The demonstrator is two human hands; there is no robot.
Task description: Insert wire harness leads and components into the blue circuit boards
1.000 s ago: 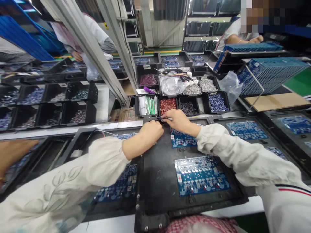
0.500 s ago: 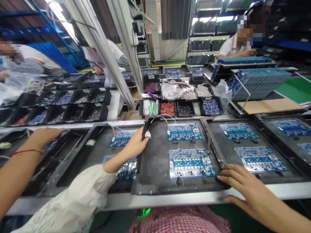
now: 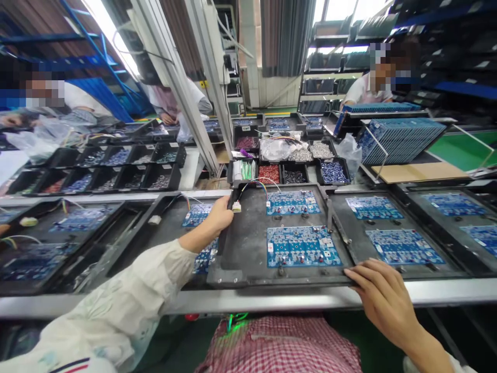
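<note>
A black tray (image 3: 244, 243) lies in front of me with two blue circuit boards on it, a smaller one (image 3: 293, 202) behind a larger one (image 3: 303, 246). Its left rim is in the grip of my left hand (image 3: 218, 216), close to a white connector (image 3: 236, 206) whose coloured wires curve to the rear board. At the tray's front right corner, my right hand (image 3: 382, 290) has its fingers over the rim; its thumb is hidden.
Neighbouring trays with boards stand left (image 3: 128, 248) and right (image 3: 388, 248) on the line, above a metal rail (image 3: 287, 300). Behind are bins of red parts (image 3: 268, 175) and blue parts (image 3: 333, 171). A rack of boards (image 3: 402, 140) stands back right. Several people sit opposite.
The bare forearm with a red bracelet at the left has withdrawn, leaving fingertips at the edge. My view has shifted slightly. Both my hands stay at the tray's rims.
</note>
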